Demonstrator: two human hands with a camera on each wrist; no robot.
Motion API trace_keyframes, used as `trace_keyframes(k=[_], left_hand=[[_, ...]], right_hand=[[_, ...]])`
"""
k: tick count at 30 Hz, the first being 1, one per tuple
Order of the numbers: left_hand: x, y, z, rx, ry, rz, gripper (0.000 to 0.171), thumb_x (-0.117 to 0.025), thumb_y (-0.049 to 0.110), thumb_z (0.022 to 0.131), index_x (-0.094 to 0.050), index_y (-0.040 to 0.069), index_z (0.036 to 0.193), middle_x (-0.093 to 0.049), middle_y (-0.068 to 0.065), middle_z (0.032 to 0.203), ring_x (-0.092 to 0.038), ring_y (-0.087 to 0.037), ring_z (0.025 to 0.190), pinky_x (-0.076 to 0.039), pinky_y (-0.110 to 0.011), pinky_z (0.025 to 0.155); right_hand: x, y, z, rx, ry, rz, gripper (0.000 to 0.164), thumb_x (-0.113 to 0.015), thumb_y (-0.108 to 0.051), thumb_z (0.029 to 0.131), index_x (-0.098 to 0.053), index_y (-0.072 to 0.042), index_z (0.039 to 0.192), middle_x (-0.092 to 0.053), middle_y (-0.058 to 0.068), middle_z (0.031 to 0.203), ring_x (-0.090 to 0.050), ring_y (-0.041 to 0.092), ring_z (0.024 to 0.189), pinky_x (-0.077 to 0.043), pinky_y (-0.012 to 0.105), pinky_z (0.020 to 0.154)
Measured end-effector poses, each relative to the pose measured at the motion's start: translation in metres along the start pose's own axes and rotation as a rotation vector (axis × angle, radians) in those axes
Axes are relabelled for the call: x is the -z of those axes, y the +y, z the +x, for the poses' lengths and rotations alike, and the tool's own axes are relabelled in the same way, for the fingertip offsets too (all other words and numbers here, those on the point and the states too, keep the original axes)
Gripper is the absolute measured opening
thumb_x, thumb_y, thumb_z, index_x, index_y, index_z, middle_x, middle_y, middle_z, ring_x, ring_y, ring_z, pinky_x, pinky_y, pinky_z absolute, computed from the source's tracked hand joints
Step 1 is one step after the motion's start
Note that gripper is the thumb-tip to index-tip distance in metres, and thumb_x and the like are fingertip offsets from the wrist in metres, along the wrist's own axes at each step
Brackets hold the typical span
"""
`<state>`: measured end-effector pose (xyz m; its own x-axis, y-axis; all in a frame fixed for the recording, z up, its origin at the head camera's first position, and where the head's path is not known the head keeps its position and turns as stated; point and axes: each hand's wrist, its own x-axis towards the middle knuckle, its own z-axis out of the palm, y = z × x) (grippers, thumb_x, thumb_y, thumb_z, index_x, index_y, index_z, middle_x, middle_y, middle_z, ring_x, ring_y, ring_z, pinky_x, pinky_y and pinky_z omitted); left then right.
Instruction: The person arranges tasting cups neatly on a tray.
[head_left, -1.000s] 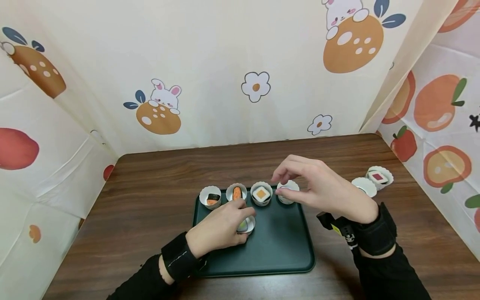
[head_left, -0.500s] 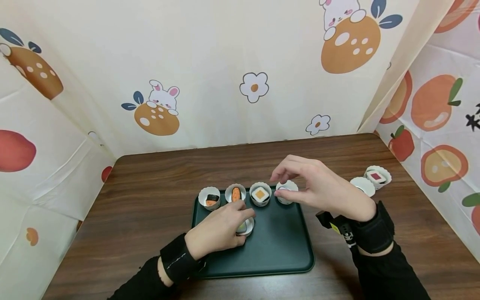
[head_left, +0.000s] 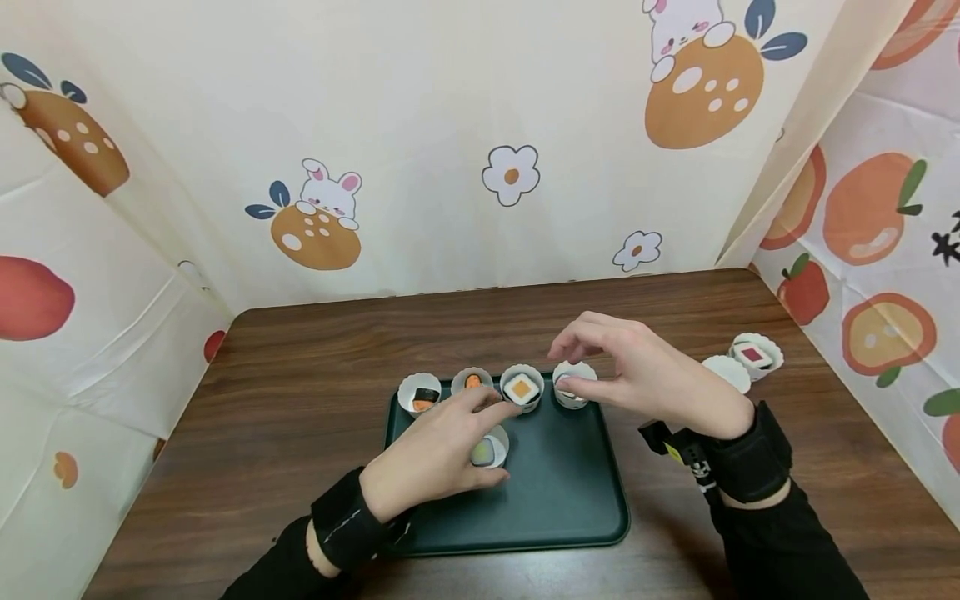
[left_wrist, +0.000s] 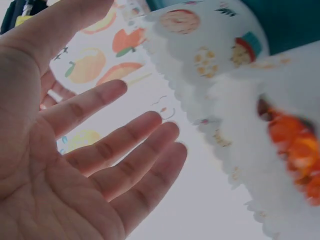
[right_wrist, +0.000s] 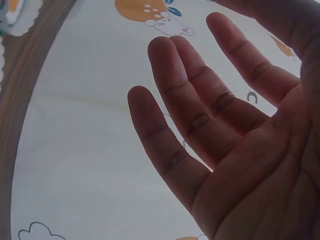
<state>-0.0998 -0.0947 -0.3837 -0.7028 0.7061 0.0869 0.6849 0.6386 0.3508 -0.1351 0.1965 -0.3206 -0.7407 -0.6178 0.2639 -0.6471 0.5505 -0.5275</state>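
Observation:
My left hand (head_left: 431, 462) hovers over the left of the dark green tray (head_left: 555, 500), thumb and fingers spread around a white paper cup (head_left: 501, 442) holding a pale green-centred sushi piece (head_left: 483, 452). In the left wrist view its straight fingers hold nothing, beside printed cups and an orange roe-like topping (left_wrist: 300, 152). My right hand (head_left: 648, 371) is held by the cup (head_left: 573, 402) at the tray's back right corner, thumb and fingers apart. The right wrist view shows its fingers loosely extended and holding nothing. The contents of that corner cup are mostly hidden.
Along the tray's back edge stand cups with an orange-and-black sushi (head_left: 425, 398), an orange sushi (head_left: 472, 381) and a white square with yellow centre (head_left: 521, 387). Right of the tray are a white cup (head_left: 727, 372) and a cup holding a red-centred piece (head_left: 752, 355).
My left hand's fingers have spread and lifted from the green-centred sushi's cup, uncovering more of it. My right hand has shifted only very slightly, staying by the corner cup.

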Motion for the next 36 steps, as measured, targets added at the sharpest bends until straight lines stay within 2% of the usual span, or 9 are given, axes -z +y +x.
trace_keyframes(k=[3,6,12,18,22,28,36], left_hand=[[0.004,0.003,0.000,-0.019,0.078,-0.011,0.067,-0.092,0.042,0.086,-0.067,0.017,0.143,-0.066,-0.002,0.131,-0.063,-0.014,0.114,-0.060,-0.031,0.092],[0.007,0.006,0.000,-0.035,0.147,-0.026,0.063,-0.090,0.040,0.088,-0.066,0.018,0.143,-0.066,-0.002,0.128,-0.063,-0.012,0.109,-0.061,-0.027,0.085],[0.011,0.012,-0.003,-0.056,0.252,-0.040,0.059,-0.089,0.035,0.090,-0.067,0.017,0.141,-0.066,-0.001,0.123,-0.064,-0.009,0.097,-0.059,-0.021,0.077],[0.011,0.021,-0.006,-0.120,0.342,-0.091,0.052,-0.090,0.030,0.089,-0.070,0.017,0.136,-0.068,0.001,0.123,-0.066,-0.008,0.100,-0.058,-0.021,0.080],[0.011,0.025,-0.008,-0.155,0.353,-0.111,0.049,-0.089,0.027,0.090,-0.072,0.017,0.134,-0.068,0.003,0.122,-0.066,-0.007,0.101,-0.058,-0.020,0.084],[0.010,0.028,-0.008,-0.201,0.362,-0.106,0.050,-0.089,0.029,0.089,-0.072,0.018,0.135,-0.068,0.002,0.123,-0.067,-0.007,0.102,-0.057,-0.017,0.084],[0.008,0.032,-0.009,-0.304,0.322,-0.134,0.046,-0.085,0.027,0.094,-0.069,0.019,0.137,-0.068,0.002,0.126,-0.067,-0.005,0.104,-0.052,-0.011,0.084]], right_hand=[[-0.002,0.002,-0.001,-0.007,-0.010,-0.027,0.025,-0.085,-0.018,0.094,-0.072,-0.023,0.115,-0.069,-0.009,0.109,-0.063,0.004,0.097,-0.056,0.028,0.082],[-0.003,0.004,-0.004,-0.028,-0.022,-0.035,0.023,-0.084,-0.019,0.095,-0.073,-0.024,0.114,-0.066,-0.011,0.106,-0.060,0.002,0.095,-0.056,0.026,0.078],[-0.004,0.014,-0.011,-0.060,-0.035,-0.057,0.027,-0.087,-0.012,0.091,-0.073,-0.022,0.112,-0.065,-0.011,0.103,-0.061,0.006,0.094,-0.059,0.026,0.079],[-0.003,0.028,-0.019,-0.081,-0.052,-0.092,0.029,-0.087,-0.009,0.090,-0.072,-0.022,0.111,-0.064,-0.011,0.103,-0.062,0.006,0.094,-0.059,0.027,0.083],[0.002,0.036,-0.026,-0.146,-0.085,-0.087,0.029,-0.087,-0.010,0.091,-0.072,-0.022,0.113,-0.069,-0.008,0.109,-0.069,0.009,0.101,-0.062,0.031,0.087],[0.011,0.052,-0.037,-0.212,-0.096,-0.134,0.025,-0.086,-0.016,0.093,-0.072,-0.021,0.114,-0.070,-0.006,0.110,-0.070,0.013,0.102,-0.062,0.038,0.088],[0.024,0.073,-0.049,-0.290,-0.087,-0.174,0.023,-0.085,-0.019,0.094,-0.072,-0.020,0.114,-0.072,-0.005,0.108,-0.068,0.012,0.099,-0.060,0.036,0.086]])
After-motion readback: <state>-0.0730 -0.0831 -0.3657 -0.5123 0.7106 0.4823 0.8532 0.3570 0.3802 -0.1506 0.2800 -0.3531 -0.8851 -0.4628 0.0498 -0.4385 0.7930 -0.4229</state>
